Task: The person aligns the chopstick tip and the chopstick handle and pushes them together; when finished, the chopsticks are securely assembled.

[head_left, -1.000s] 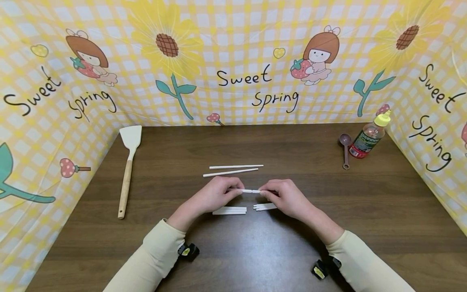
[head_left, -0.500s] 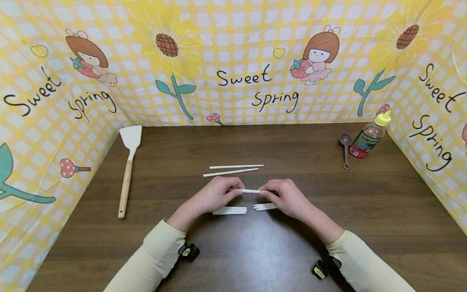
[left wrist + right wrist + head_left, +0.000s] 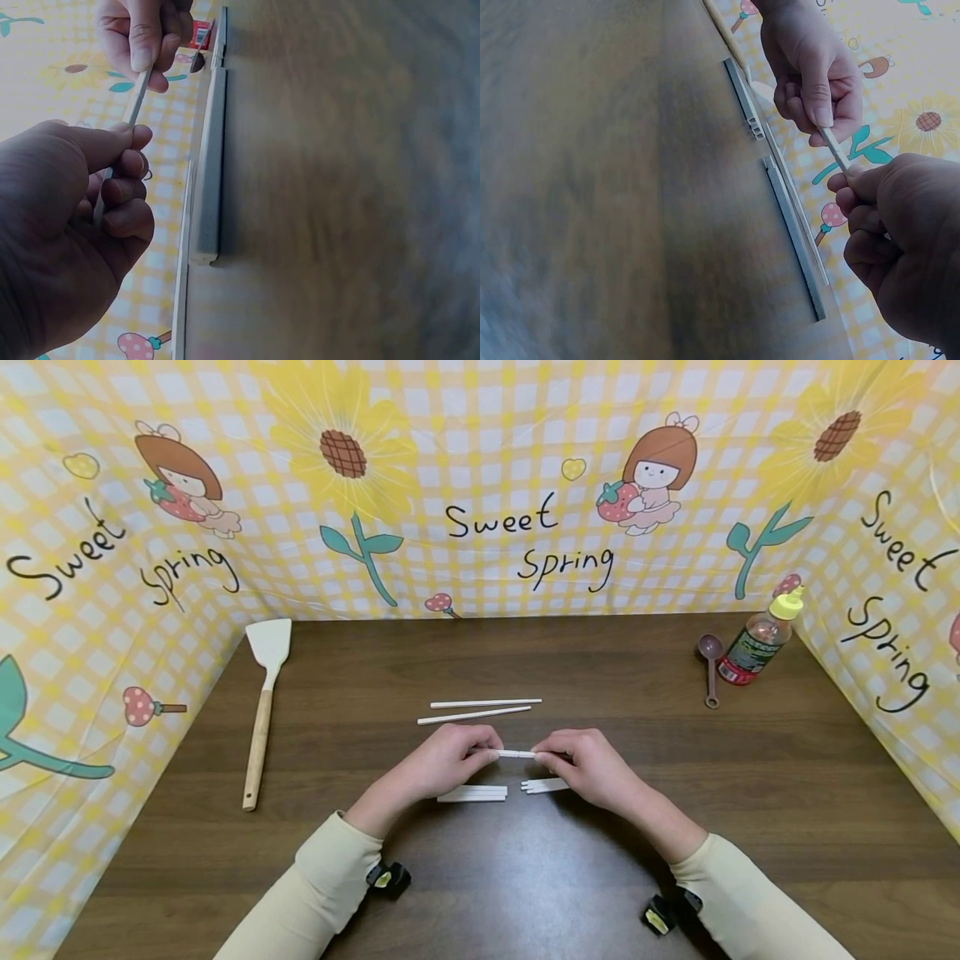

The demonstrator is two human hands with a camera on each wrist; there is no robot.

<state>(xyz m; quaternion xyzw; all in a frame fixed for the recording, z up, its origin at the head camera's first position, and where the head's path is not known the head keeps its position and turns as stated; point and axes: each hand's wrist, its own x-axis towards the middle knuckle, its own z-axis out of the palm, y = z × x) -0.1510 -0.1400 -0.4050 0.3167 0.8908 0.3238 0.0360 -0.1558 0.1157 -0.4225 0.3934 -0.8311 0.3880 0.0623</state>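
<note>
My left hand and right hand pinch a thin white chopstick between thumbs and fingers, one at each side. It is held level above the table, and a short stretch shows between the fingertips. A seam or break crosses that stretch; whether the two parts are joined there I cannot tell. In the left wrist view the chopstick also runs back into the left palm. Below the left hand lie several short white sticks side by side. A similar bundle of short sticks is partly hidden by the right hand.
Two long white chopsticks lie behind the hands. A spatula with a wooden handle lies at the left. At the back right are a brown measuring spoon and a yellow-capped bottle. Printed cloth borders the table.
</note>
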